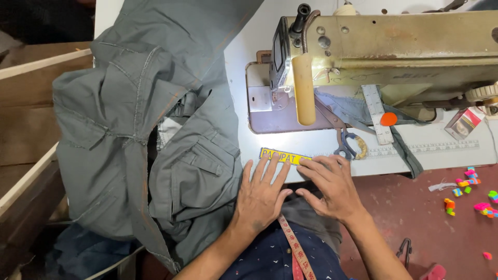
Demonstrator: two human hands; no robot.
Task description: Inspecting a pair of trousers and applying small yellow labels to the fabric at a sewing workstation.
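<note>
I note both hands flat beside the yellow label [284,156]: left hand [262,197] and right hand [332,186], fingers spread, pinning grey trousers [171,155] against the bench [415,155] edge.

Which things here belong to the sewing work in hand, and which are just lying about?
In hand:
left hand and right hand, flat at the table edge
grey-green cloth garment, beside the left hand
worn cream metal sewing machine
yellow strip label, at the fingertips

Lying about:
small metal scissors
bright plastic bits on the red floor
small box
</note>
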